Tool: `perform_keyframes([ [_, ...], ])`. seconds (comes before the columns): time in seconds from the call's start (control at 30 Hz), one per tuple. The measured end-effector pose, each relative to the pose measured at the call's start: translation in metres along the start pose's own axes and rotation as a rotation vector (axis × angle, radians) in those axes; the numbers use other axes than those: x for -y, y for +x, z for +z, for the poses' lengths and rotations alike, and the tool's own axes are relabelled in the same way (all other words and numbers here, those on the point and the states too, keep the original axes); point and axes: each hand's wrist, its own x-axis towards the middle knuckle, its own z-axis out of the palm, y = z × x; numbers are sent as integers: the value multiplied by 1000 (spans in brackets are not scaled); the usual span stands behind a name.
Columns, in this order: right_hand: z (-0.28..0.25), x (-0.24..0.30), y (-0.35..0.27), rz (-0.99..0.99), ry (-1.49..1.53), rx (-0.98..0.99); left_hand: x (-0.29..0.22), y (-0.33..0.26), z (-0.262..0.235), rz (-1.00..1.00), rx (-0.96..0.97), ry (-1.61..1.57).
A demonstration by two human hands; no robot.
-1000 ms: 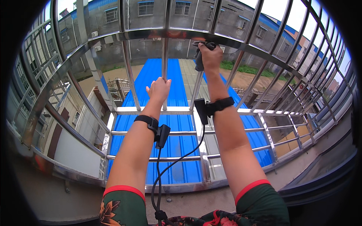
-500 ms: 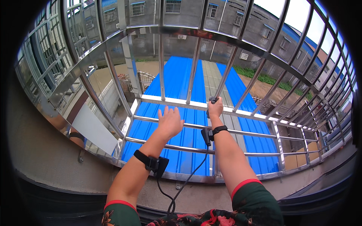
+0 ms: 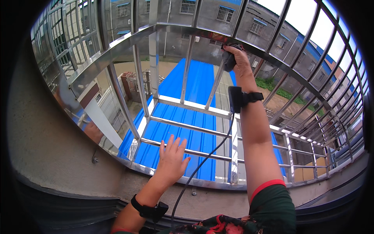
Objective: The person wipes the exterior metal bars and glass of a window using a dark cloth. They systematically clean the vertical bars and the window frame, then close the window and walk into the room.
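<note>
My right hand [image 3: 243,65] is raised and closed on a dark grey cloth [image 3: 229,61]. It presses the cloth to the top of an upright metal bar [image 3: 214,91], just under the wide curved rail [image 3: 177,29] of a shiny window cage. Lower down, my left hand [image 3: 171,162] hovers with spread fingers and nothing in it. Behind it run the thin floor bars [image 3: 202,153] of the cage; I cannot tell whether the hand touches them. Each wrist wears a black strap with a small black box, and a cable [image 3: 191,177] runs from the right one.
Below the cage lies a blue corrugated roof [image 3: 187,84]. A grey building [image 3: 218,29] with barred windows stands beyond. At left, a white panel [image 3: 102,124] leans by the bars. A concrete sill [image 3: 124,185] and dark window track border the near side.
My right hand has gone up the bars with the cloth, from the lower rail to the upper one. My left hand has drawn back and lower. The view has shifted slightly.
</note>
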Motion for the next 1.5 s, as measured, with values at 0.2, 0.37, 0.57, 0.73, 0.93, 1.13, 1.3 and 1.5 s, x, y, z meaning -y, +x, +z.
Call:
perform_keyframes([
  [0.2, 26, -27, 1, -210, -64, -56, 29, -41, -6, -72, -91, -37],
  [0.37, 6, -90, -11, -593, -812, -611, 40, -46, 5, -51, -154, 23],
  [0.57, 28, -177, -88, -350, -918, -735, 56, -61, 27, -117, -130, 41],
  [0.73, -2, -254, -141, -21, -1219, -656, 55, -62, 28, -139, -80, 96],
  [0.93, -21, -248, -139, 104, -1371, -557, 70, -44, 30, -92, -108, 213],
  [1.13, -1, -174, -138, 162, -1068, -34, 75, -47, 31, -159, -133, 170],
  [1.3, 88, -94, -49, -273, -186, -206, 72, -46, 31, -153, -124, 167],
  [1.5, 135, -64, 27, -138, 94, 133, 74, -46, 30, -143, -147, 182],
])
